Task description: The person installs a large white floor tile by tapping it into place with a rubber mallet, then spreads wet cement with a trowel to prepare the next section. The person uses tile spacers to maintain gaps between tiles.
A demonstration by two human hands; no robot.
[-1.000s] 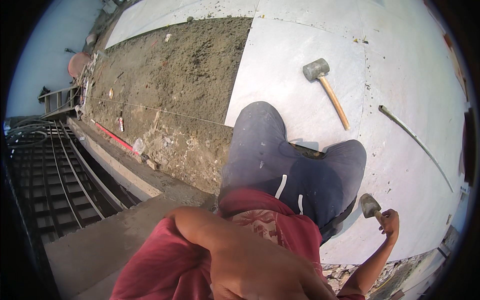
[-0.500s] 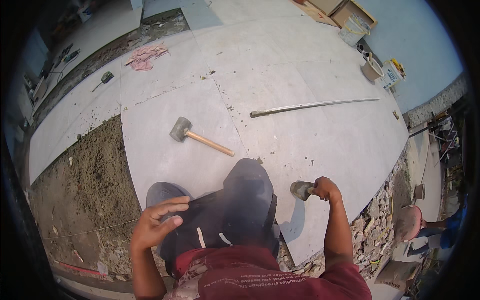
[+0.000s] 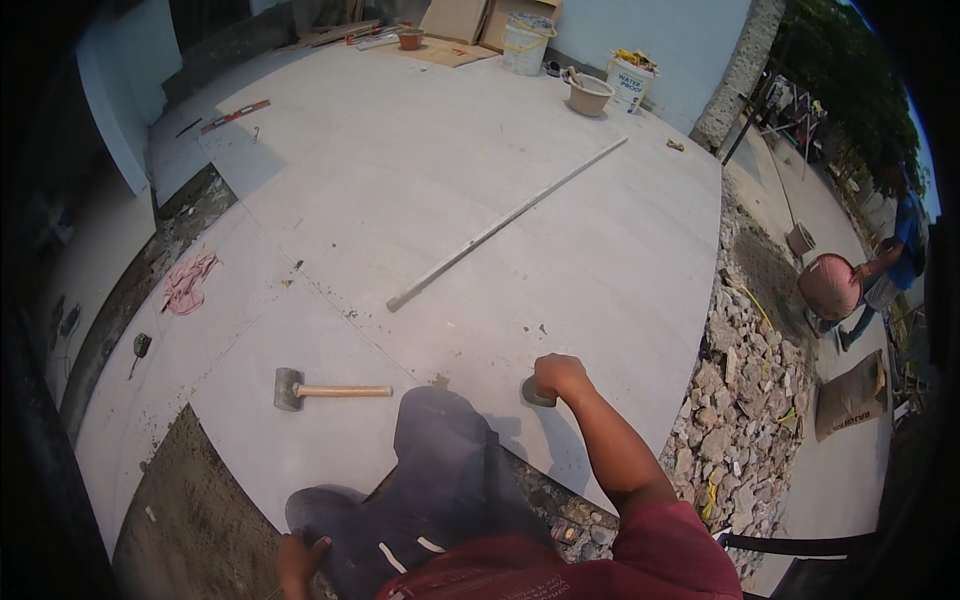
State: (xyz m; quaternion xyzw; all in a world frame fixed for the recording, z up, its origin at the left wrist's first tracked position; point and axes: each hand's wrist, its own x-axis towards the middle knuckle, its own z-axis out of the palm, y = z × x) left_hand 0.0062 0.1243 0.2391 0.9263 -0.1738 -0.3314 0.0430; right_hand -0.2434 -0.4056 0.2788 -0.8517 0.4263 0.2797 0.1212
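My right hand [image 3: 560,376] is closed around a trowel [image 3: 537,393], whose dark blade shows just below my fist, close over the pale floor tiles. Most of the handle is hidden by my fingers. My left hand [image 3: 298,562] is low beside my bent knee, thumb and finger apart, with nothing seen in it; part of it is cut off by the lower edge. In front of my knees lies a rubber mallet [image 3: 288,390] with a wooden handle. A long metal straightedge [image 3: 505,222] rests diagonally on the tiles farther out.
A pink cloth [image 3: 188,282] and a tape measure [image 3: 142,345] lie at the left, near a strip of bare mortar [image 3: 185,490]. Buckets [image 3: 526,45] and a basin [image 3: 591,95] stand by the far wall. Rubble [image 3: 745,400] borders the right edge, where another person [image 3: 905,240] holds a round pink tub.
The view has swung to the right. My right hand has carried the trowel forward and left over the tiles. My left hand has dropped down beside my knee.
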